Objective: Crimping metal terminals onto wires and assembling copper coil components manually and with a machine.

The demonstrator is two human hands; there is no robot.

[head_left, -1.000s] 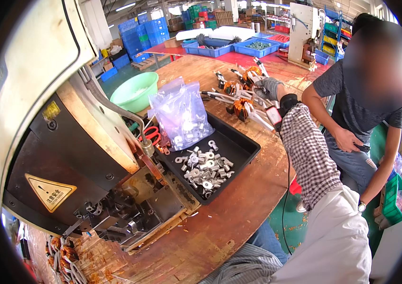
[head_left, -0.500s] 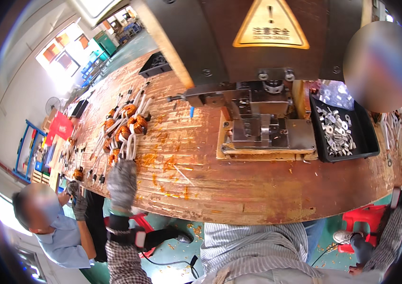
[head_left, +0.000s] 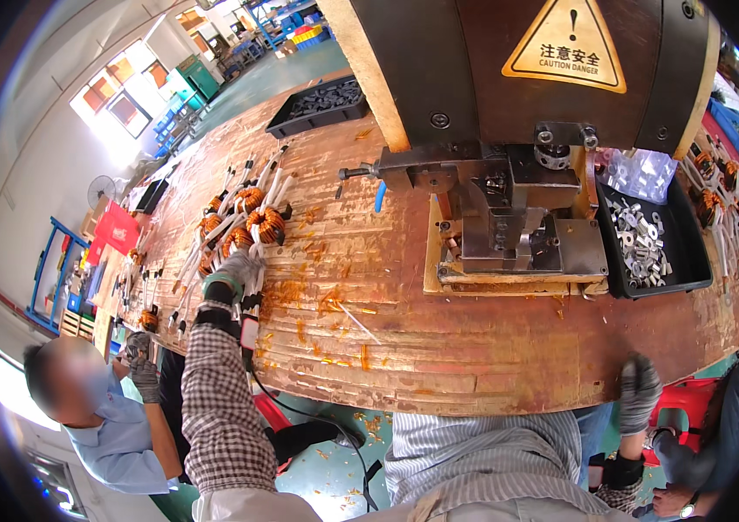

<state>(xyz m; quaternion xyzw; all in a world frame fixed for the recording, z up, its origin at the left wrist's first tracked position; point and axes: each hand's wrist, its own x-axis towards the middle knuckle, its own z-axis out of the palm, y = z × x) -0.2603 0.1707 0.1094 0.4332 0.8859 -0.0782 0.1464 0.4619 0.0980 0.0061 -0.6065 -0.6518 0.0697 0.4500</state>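
My left hand (head_left: 232, 277), in a grey work glove, reaches into a pile of ring-shaped copper coils (head_left: 266, 226) with white leads on the left of the table. Its fingers touch the near end of the pile; their tips are hidden among the leads, so a grip cannot be made out. My right hand (head_left: 639, 396), also gloved, is over the table's near edge at the right. Motion smears its fingertips, and nothing in it can be made out. Between the hands, farther back, stands a dark metal press (head_left: 509, 235) with a warning triangle.
A black tray of metal terminals (head_left: 641, 244) and a clear bag sits right of the press. More coils (head_left: 711, 209) lie beyond it. Another black tray (head_left: 317, 106) holds dark parts. Co-workers sit left (head_left: 108, 426) and right; a red stool (head_left: 678, 413) stands right. Orange scraps litter the wooden table (head_left: 404, 348).
My left hand has moved forward into the coils. My right hand has come back from the far right to the near table edge. The view has shifted, putting the press farther right.
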